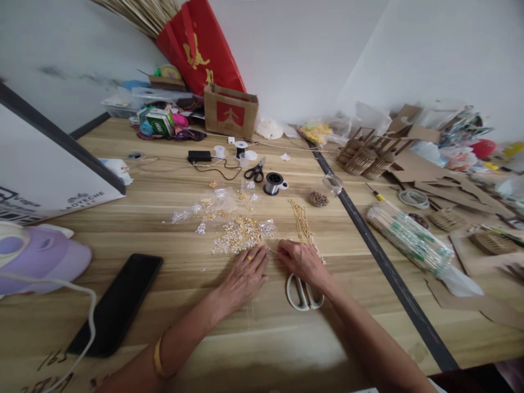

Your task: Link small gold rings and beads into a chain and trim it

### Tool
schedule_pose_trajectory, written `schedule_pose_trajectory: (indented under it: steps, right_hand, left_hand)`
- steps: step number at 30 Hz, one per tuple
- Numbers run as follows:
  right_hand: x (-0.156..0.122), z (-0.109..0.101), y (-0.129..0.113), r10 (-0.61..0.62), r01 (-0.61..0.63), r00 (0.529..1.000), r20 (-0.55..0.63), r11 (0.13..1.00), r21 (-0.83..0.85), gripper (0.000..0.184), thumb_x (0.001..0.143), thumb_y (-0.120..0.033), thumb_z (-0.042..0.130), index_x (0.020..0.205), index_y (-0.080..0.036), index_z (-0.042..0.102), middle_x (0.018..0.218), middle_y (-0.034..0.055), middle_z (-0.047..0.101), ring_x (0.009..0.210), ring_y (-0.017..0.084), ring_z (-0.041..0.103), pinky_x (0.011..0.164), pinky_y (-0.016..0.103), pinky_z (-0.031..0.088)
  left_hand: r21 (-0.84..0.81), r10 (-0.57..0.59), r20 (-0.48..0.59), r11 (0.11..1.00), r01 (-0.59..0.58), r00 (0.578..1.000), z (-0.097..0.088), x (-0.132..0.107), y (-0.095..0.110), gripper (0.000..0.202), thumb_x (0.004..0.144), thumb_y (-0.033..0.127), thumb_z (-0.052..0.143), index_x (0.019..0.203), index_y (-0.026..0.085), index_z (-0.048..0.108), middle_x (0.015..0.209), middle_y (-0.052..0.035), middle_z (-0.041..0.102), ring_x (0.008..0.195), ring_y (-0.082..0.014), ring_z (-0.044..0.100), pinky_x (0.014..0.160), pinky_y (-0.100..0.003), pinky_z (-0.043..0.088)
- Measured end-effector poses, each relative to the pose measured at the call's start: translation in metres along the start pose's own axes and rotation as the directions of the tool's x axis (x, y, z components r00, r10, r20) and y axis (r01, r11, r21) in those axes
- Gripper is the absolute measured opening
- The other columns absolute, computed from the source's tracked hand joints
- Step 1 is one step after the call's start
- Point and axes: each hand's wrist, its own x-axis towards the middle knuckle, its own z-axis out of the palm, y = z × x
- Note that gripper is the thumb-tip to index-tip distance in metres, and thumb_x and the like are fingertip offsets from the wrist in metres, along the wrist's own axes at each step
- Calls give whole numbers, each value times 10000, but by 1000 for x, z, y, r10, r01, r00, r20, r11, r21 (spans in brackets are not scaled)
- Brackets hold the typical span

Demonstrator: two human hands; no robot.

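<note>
My left hand (248, 271) lies palm down on the table with its fingers stretched out, beside a heap of small gold and clear beads (240, 233). Just to its right, my right hand (300, 259) is curled in a pinch. A thin pale strand (273, 251) runs between the fingertips of both hands; whether it is wire or thread I cannot tell. White-handled scissors (303, 295) lie partly under my right hand. Beyond that hand are gold chains (302, 221). A small clear bag of rings (267, 227) touches the bead heap.
Behind the beads lie a wire spool (273, 183), black scissors (255, 172) and a tub of beads (319, 198). A phone (117, 303) and a lilac appliance (53, 256) are at left. Wrapped sticks (410, 236) and cardboard (446, 185) occupy the right, past a dark strip (380, 259).
</note>
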Motion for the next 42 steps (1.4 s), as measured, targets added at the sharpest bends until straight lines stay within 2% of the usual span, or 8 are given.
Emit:
schedule_pose_trajectory:
  steps: [7,11,15,18,21,26,30,42]
  right_hand:
    - [-2,-3,-1,-22,23,998,51,1000,-15,77,883,-212,522,878,-200,598,879,21,668,762,151,596,601,238,269]
    - [-3,-2,-1,-38,42,996,79,998,-48,93,889,-231,524,858,-208,608,872,20,675,771,161,611,607,240,278]
    - [-6,-2,1,-36,47,993,117,995,-92,199,919,-326,483,835,-197,609,827,49,679,737,176,619,597,253,275]
    - [-7,-5,-2,-56,64,994,94,995,-74,203,932,-322,461,864,-196,605,816,53,669,742,174,618,599,254,276]
    - [-6,-9,-10,-124,124,992,25,992,-5,158,939,-243,446,918,-199,597,881,39,648,760,146,608,601,242,279]
    - [3,-5,-18,-177,179,983,-46,984,26,153,949,-220,430,936,-203,581,915,27,604,747,127,589,582,231,265]
    - [9,5,-14,-213,219,973,-93,974,55,124,941,-239,446,943,-207,565,897,14,581,714,117,572,579,231,270]
    - [17,17,-9,-191,197,978,-89,979,60,91,924,-225,487,892,-205,569,895,3,581,736,115,566,603,221,296]
  left_hand:
    - [-122,4,-9,992,-5,1000,-12,2,-3,387,932,285,419,1269,110,494,1442,-137,387,1344,-266,328,1084,-425,314]
    - [-378,-87,-153,925,23,984,-24,2,-14,284,932,226,420,1151,157,587,1381,-117,462,1262,-219,449,1031,-372,411]
    - [-585,-313,-327,808,69,892,-35,3,-36,223,905,208,473,1043,153,640,1151,-108,622,1084,-200,575,956,-359,463]
    - [-669,-450,-364,736,108,816,-45,2,-53,162,874,215,524,941,153,658,967,-81,679,946,-193,621,870,-333,488]
    - [-675,-490,-320,718,168,811,-54,0,-60,104,842,191,559,856,156,656,849,-48,684,823,-171,632,784,-292,488]
    - [-582,-392,-62,761,286,918,-53,-5,-46,87,761,87,610,778,158,658,774,-22,667,703,-146,618,680,-246,472]
    - [-390,-302,110,863,321,947,-46,-15,-29,100,789,106,580,734,157,646,786,-38,647,775,-181,600,722,-283,452]
    - [-282,-327,161,889,361,931,-40,-26,-21,140,849,139,524,772,173,636,830,-41,646,819,-190,582,778,-312,432]
